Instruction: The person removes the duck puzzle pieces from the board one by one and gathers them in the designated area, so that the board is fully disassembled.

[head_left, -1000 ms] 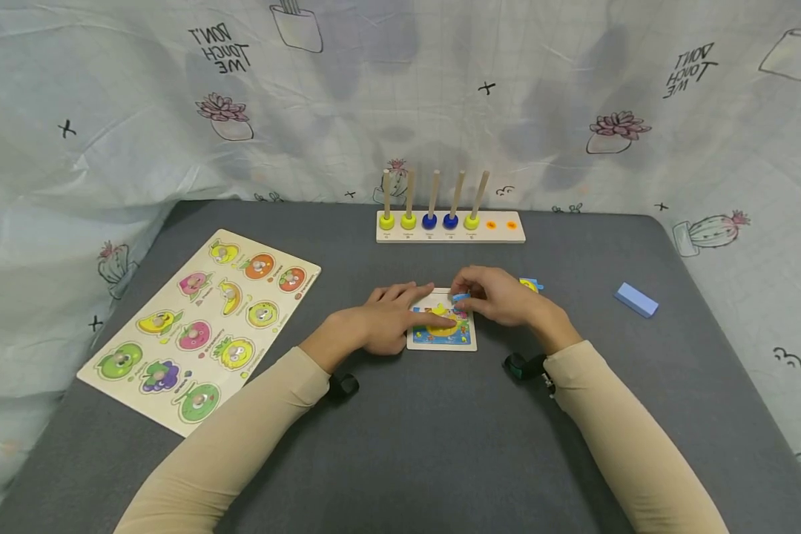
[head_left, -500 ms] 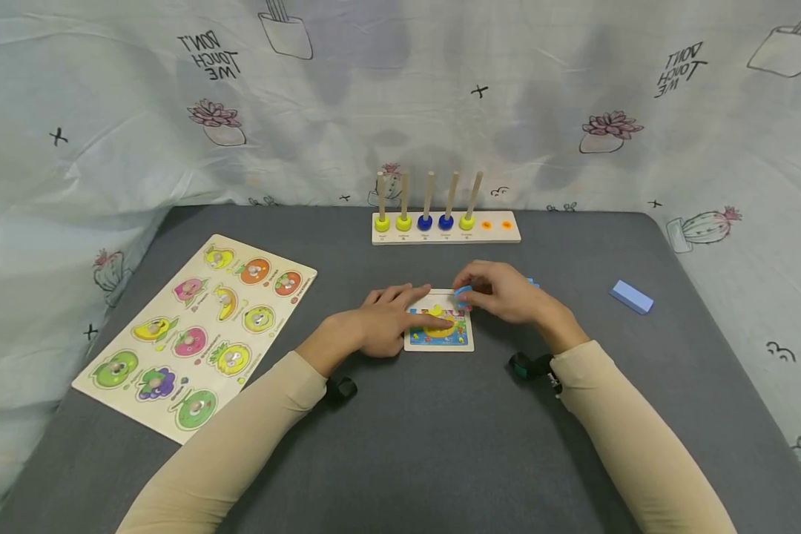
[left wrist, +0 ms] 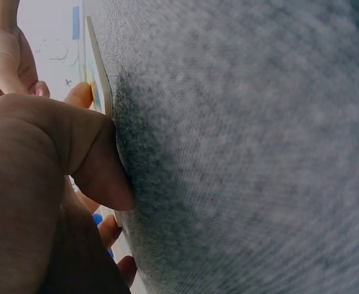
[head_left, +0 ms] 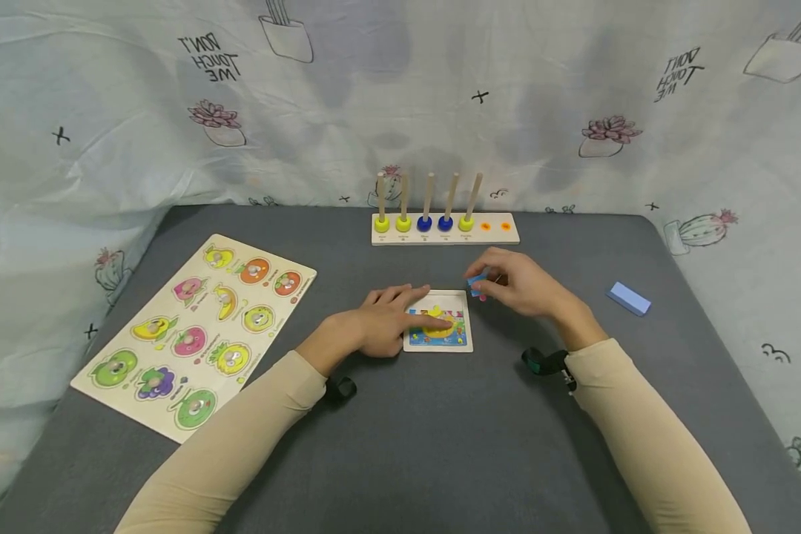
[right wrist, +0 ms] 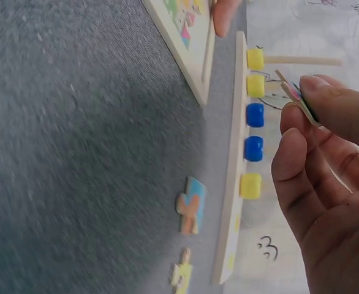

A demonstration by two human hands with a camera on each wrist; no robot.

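Note:
A small jigsaw board point(head_left: 452, 299) with a wooden rim lies mid-table. Its lower part shows a yellow and blue picture; the upper part is bare wood. My left hand point(head_left: 389, 320) rests on the board's left side with fingers spread, one straight finger lying across the picture. Just off the board's upper right corner, my right hand point(head_left: 523, 285) pinches a blue jigsaw piece point(head_left: 477, 285) between thumb and fingers. In the right wrist view this piece is held edge-on, clear of the table. Two loose jigsaw pieces, one blue and brown point(right wrist: 193, 205), one yellow point(right wrist: 181, 274), lie beyond the board.
A wooden peg stand point(head_left: 445, 234) with yellow and blue beads stands at the back. On the left lies a large fruit knob puzzle point(head_left: 200, 363), partly under the left forearm. A light blue block point(head_left: 630, 298) sits at the right. A printed cloth point(head_left: 400, 96) hangs behind.
My right hand has lifted the blue piece away from the board's upper right and moved right and back with it. The left hand has stayed on the board.

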